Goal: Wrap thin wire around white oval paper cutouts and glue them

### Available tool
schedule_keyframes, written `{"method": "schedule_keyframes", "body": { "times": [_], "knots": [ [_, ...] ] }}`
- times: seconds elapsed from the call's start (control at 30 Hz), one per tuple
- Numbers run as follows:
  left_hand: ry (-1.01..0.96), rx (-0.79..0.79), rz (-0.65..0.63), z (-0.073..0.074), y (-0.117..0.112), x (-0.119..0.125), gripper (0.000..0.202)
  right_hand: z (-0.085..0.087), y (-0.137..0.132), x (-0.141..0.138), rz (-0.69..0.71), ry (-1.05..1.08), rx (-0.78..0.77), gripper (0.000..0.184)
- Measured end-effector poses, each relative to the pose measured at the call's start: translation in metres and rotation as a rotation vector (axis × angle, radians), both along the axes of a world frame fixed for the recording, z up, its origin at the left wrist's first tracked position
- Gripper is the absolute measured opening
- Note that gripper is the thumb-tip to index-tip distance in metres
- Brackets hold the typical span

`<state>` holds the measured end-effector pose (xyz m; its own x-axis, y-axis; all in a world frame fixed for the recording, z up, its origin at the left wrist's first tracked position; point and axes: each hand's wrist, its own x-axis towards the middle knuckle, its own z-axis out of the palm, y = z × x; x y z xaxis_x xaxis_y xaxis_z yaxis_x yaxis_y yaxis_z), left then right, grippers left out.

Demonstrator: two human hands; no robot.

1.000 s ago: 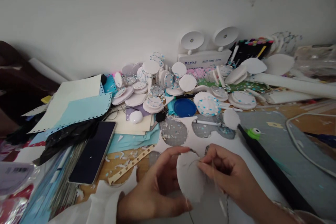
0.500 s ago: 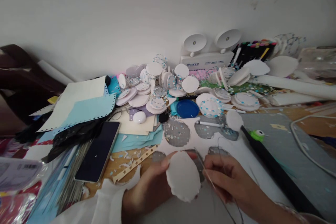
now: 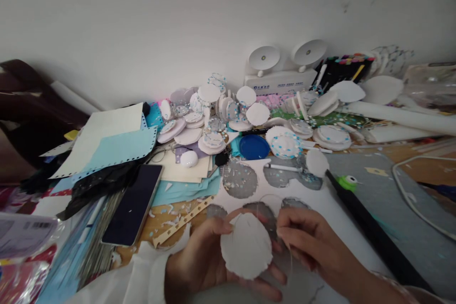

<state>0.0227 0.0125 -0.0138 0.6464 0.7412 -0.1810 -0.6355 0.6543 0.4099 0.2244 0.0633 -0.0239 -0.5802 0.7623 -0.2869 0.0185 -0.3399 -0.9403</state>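
In the head view, my left hand (image 3: 203, 256) holds a white round disc (image 3: 246, 247) with a ragged edge. The thumb presses on its upper left rim, and the other fingers spread out behind and below it. Just right of the disc, my right hand (image 3: 313, 242) is closed in a pinch on a thin strand (image 3: 291, 260), which could be thread or wire. Part of the strand loops faintly above the disc. Whether it passes through the disc I cannot tell. Behind both hands lies a white sheet (image 3: 261, 178) with round holes cut in it.
Several white discs with blue-dotted trim (image 3: 285, 145) are heaped along the wall around a blue lid (image 3: 254, 147). A phone (image 3: 133, 204) lies left, near papers (image 3: 117, 145). On the right are a black rod (image 3: 374, 228), a green clip-like item (image 3: 347, 182) and a white cable (image 3: 409, 194).
The disc has shifted slightly left and down and faces me more squarely. My left fingers have spread out beneath it. The strand's long dark lengths by my right hand show less.
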Motion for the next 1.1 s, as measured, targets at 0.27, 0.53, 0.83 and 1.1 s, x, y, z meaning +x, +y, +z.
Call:
{"method": "schedule_keyframes", "body": {
  "times": [0.27,0.53,0.83,1.1],
  "knots": [
    [-0.038,-0.001,0.087,0.004,0.006,0.001,0.057,0.005,0.000,-0.001,-0.132,0.102,-0.091,0.044],
    [-0.035,-0.069,0.113,0.000,0.000,0.007,0.041,0.002,-0.006,-0.007,-0.174,0.014,0.044,0.044],
    [0.067,0.101,0.075,0.001,0.001,0.003,0.052,-0.007,-0.012,-0.007,-0.104,-0.056,0.221,0.033],
    [0.110,0.131,0.057,0.000,0.004,0.002,0.066,-0.001,-0.017,-0.016,-0.112,0.067,0.125,0.025]
  ]
}}
